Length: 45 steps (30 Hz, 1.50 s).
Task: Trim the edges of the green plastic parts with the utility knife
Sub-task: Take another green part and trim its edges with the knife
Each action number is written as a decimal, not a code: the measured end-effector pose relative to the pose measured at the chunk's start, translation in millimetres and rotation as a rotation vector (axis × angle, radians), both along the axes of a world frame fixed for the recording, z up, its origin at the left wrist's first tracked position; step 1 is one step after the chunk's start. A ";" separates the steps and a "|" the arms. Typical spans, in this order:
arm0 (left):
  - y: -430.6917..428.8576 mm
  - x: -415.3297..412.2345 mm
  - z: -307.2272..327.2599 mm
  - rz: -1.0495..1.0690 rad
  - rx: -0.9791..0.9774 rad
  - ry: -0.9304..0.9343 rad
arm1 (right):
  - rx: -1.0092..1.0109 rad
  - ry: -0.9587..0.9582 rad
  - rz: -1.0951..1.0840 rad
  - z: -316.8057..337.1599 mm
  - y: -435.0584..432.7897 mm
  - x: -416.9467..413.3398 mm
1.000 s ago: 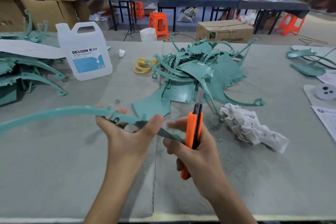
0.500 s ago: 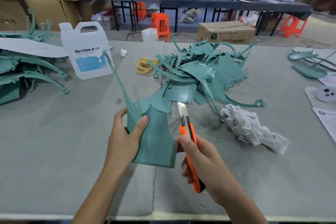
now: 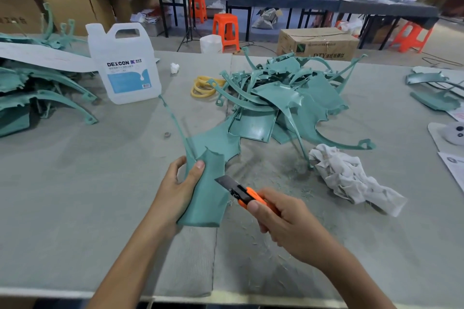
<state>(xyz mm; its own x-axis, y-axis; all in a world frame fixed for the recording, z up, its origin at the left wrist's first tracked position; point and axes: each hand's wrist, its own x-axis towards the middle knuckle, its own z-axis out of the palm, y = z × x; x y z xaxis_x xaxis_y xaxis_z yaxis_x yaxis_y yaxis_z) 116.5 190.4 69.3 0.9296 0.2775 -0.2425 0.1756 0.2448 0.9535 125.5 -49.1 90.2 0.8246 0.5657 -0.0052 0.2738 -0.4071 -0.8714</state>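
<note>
Gripping the green plastic part [image 3: 209, 195] by its left edge above the tabletop [image 3: 75, 195], the left hand [image 3: 179, 190] steadies it while the right hand [image 3: 281, 221] clutches the utility knife [image 3: 241, 193], blade laid against the part's face.

Matt green plastic part [image 3: 209, 195], crumpled cloth [image 3: 351, 180]

left hand [image 3: 180, 190] grips green plastic part [image 3: 211, 198] near side of parts pile [image 3: 276, 98] | right hand [image 3: 283, 223] grips utility knife [image 3: 242, 193], blade over part's right edge | rag [image 3: 351, 180] right-front of pile | jug [image 3: 125, 65] left of pile | all on desk [image 3: 75, 183]
</note>
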 end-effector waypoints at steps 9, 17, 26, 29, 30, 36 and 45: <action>-0.4 -6.7 3.8 -0.145 -0.050 0.011 | -0.035 -0.212 -0.107 -1.3 9.7 23.0; 1.4 -11.5 6.1 -0.151 -0.053 0.010 | 0.077 -0.225 -0.171 -1.1 15.6 17.9; 1.8 -11.0 10.4 -0.090 -0.030 0.035 | 0.096 -0.123 0.042 4.5 16.0 -5.6; 1.4 -12.5 14.8 -0.101 -0.025 0.028 | 0.141 -0.111 0.053 8.5 16.8 -5.0; 0.7 -12.7 16.8 -0.103 -0.026 0.029 | 0.156 -0.109 0.055 9.6 17.4 -4.5; -5.2 -17.3 25.7 -0.162 -0.030 0.001 | 0.185 -0.161 0.038 9.0 24.0 -1.2; 2.3 -22.4 24.5 -0.210 -0.056 -0.013 | 0.104 -0.238 -0.184 1.5 23.7 11.6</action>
